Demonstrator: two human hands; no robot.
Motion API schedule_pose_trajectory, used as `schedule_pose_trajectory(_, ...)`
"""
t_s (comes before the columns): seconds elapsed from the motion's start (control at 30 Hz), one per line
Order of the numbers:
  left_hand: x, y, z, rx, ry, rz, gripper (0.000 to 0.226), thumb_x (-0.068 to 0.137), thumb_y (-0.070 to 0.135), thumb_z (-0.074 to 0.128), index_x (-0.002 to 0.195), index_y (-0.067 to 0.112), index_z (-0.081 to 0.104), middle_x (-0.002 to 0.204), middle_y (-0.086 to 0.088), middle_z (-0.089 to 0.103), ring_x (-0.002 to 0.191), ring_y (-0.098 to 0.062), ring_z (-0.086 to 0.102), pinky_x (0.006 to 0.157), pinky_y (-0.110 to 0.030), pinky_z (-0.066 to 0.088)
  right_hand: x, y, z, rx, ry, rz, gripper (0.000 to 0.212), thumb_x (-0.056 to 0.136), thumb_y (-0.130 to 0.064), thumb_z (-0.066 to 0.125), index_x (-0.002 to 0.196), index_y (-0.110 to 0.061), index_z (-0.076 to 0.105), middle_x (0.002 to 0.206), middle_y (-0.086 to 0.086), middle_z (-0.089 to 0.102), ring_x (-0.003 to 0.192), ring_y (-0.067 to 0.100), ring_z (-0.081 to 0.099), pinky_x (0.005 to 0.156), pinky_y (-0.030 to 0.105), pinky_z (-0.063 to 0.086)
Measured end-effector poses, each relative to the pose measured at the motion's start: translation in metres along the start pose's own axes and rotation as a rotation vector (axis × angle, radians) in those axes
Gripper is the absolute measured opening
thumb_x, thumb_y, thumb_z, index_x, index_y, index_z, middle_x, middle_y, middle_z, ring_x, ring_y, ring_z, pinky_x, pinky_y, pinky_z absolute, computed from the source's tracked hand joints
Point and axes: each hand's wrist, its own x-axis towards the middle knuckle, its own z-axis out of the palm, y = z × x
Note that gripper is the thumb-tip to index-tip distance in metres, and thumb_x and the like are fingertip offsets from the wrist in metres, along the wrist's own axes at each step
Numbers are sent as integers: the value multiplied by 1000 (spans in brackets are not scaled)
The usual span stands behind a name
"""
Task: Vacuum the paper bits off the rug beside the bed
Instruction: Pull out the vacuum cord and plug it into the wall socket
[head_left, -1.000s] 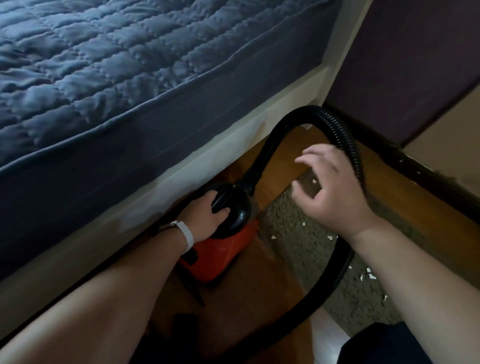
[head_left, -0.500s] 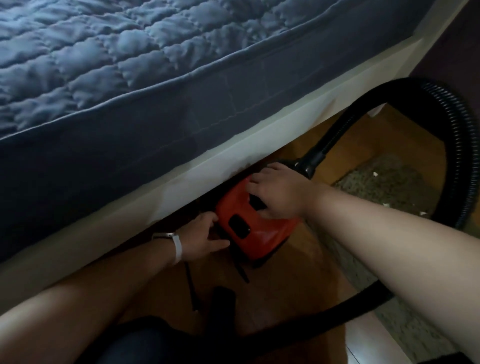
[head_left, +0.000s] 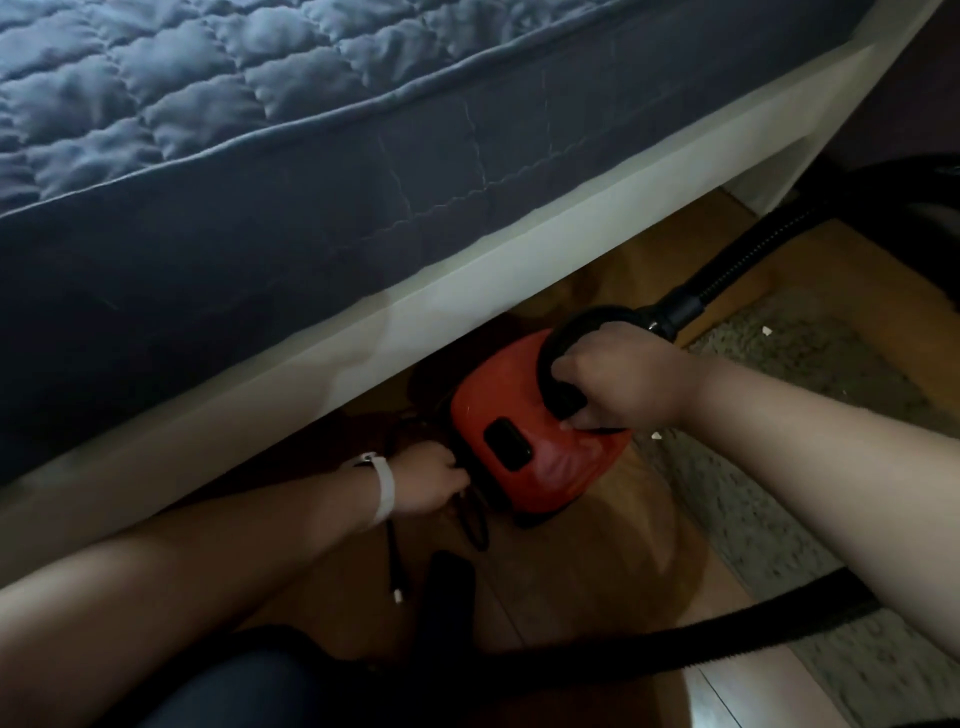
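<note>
One glossy red vacuum (head_left: 545, 457), looped black handle (head_left: 545, 374), nubbly rug (head_left: 831, 343)

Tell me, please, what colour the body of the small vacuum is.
The small plastic vacuum body is orange-red, clearest in the head view.

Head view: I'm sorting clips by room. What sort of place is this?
Likely a bedroom: a quilted blue mattress on a pale bed frame, with a rug on wooden floor beside it.
</note>
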Motion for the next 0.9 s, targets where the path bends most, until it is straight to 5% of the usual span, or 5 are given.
schedule_pose_trajectory(0.17,-22,-5,-28,-266,207,-68,29,103,26,44,93,4,61,81,-9,70,48,-18,55,41,-19,38,-18,10,-4,115,31,70,44,81,-66,60,79,-24,48,76,-7,56,69,16,54,71,35,49)
schedule_pose_trajectory(0.27,-34,7,-38,-400,328,-28,25,105,27,38,98,10,55,84,-9,71,47,-17,56,47,-28,41,-25,14,-4,144,20,88,43,80,-67,60,79,-26,48,75,-8,56,69,16,55,69,35,49)
schedule_pose_trajectory(0.57,-76,94,-81,-269,669,408,25,103,23,41,91,15,62,70,-1,62,46,-13,55,44,-17,42,-31,15,12,153,-20,89,41,78,-66,61,68,-32,41,71,-10,57,64,14,55,68,35,52)
schedule_pose_trajectory(0.9,-40,27,-46,38,429,298,25,99,33,50,78,23,59,71,-3,63,64,-18,59,62,-38,49,-29,14,14,174,-3,87,40,77,-65,63,74,-27,52,71,-11,57,64,13,55,65,31,48)
